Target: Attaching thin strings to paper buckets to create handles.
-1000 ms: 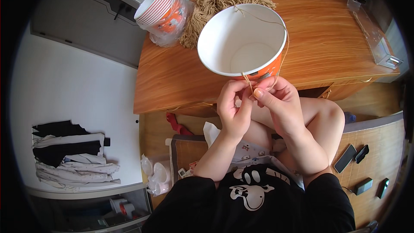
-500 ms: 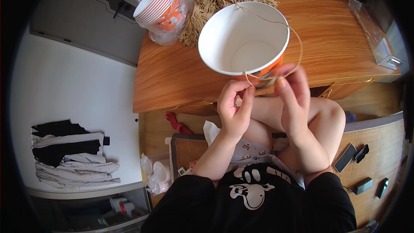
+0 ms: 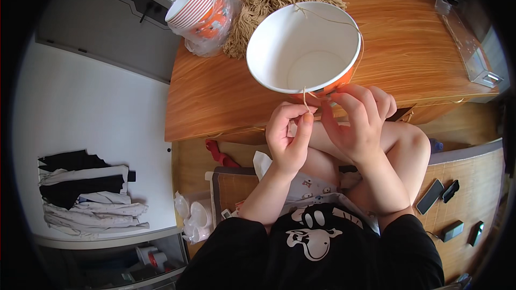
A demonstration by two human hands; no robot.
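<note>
A white-lined orange paper cup [image 3: 304, 48] tilts over the near edge of the wooden table [image 3: 408, 48], its mouth facing up. The left hand [image 3: 288, 137] pinches a thin tan string [image 3: 305, 98] at the cup's rim between thumb and forefinger. The right hand [image 3: 359, 123], fingers curled close together, seems to steady the cup's underside. A stack of cups in plastic wrap [image 3: 201, 13] and a heap of string [image 3: 274, 5] lie toward the far edge.

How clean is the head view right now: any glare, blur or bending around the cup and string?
Head view: daylight is bright and even; the white inside of the paper cup is close to washed out. The thin string pinched by the left hand stays sharp, as does the right hand. The wooden table edges bow toward the dark fisheye rim.
</note>
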